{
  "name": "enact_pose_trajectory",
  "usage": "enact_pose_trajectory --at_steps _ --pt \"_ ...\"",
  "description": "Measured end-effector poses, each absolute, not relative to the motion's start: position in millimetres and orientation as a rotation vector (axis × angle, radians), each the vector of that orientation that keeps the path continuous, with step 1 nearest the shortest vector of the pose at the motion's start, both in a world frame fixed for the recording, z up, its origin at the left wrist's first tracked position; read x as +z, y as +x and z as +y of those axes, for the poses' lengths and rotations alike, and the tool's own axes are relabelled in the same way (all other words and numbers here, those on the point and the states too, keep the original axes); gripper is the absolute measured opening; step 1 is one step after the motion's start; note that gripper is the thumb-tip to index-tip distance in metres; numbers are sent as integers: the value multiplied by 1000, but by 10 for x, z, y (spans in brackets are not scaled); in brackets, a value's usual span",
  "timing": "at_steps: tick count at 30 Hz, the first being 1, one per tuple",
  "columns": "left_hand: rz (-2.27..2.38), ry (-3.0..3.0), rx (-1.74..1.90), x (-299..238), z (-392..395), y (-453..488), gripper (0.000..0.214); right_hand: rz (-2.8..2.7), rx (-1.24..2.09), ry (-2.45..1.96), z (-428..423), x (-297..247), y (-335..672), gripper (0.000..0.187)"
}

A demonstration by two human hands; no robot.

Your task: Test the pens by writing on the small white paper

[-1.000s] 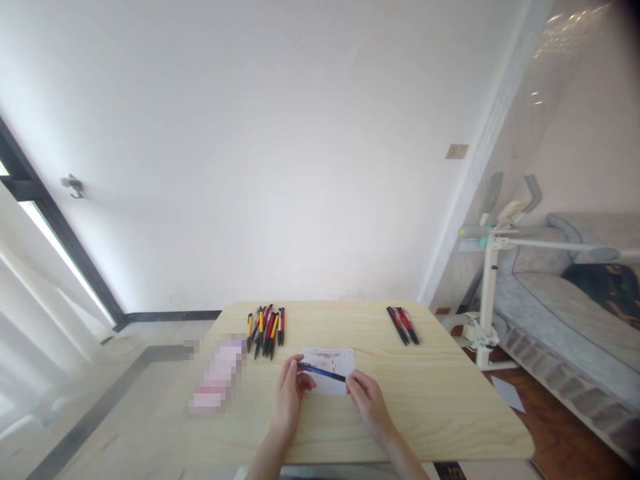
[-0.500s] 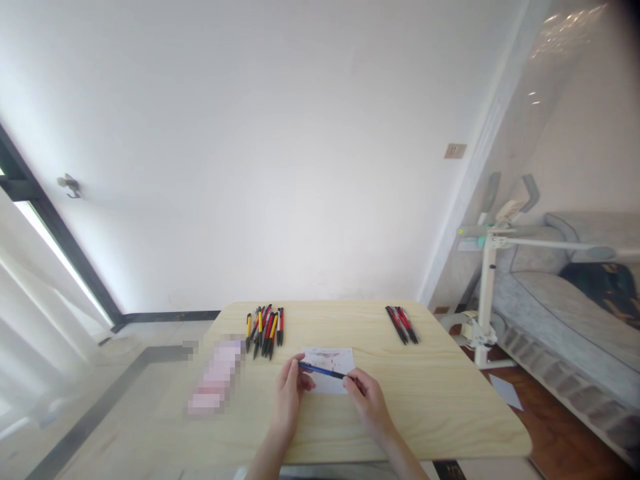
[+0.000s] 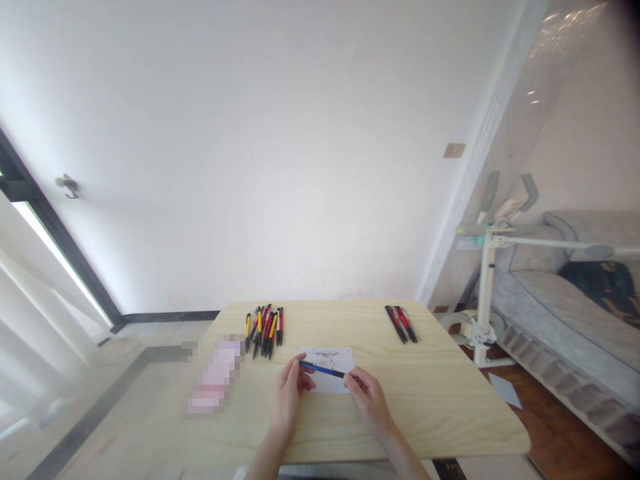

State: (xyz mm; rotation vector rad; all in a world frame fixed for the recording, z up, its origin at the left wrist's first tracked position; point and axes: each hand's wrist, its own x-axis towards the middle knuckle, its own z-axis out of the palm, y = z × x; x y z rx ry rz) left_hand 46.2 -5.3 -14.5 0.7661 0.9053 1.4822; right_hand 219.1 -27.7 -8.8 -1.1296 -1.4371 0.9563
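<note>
Between my two hands is a blue pen [image 3: 323, 369] with a dark grip, held nearly level and tilted slightly down to the right. My left hand [image 3: 290, 387] pinches its left end between thumb and fingers. At the dark right end, my right hand [image 3: 366, 397] is closed around the tip, which the fingers hide. Beneath the pen lies a white sheet of paper [image 3: 330, 385] with small reddish and dark marks on it.
A pile of yellow, red and grey pens [image 3: 265, 332] lies at the table's back left. Several red-and-black pens [image 3: 401, 325] lie at the back right. A blurred pink item [image 3: 216, 377] is at the left edge of the wooden table [image 3: 440, 407]. A white wall rises behind.
The view has shifted very slightly. Both hands and the blue pen stay practically where they were.
</note>
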Motion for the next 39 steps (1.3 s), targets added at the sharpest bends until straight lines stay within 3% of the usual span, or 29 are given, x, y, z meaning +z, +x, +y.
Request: enact_pose_trajectory --at_steps 39 --pt "884 749 1507 -134 -70 479 41 -1462 938 -1162 -290 -113 2183 27"
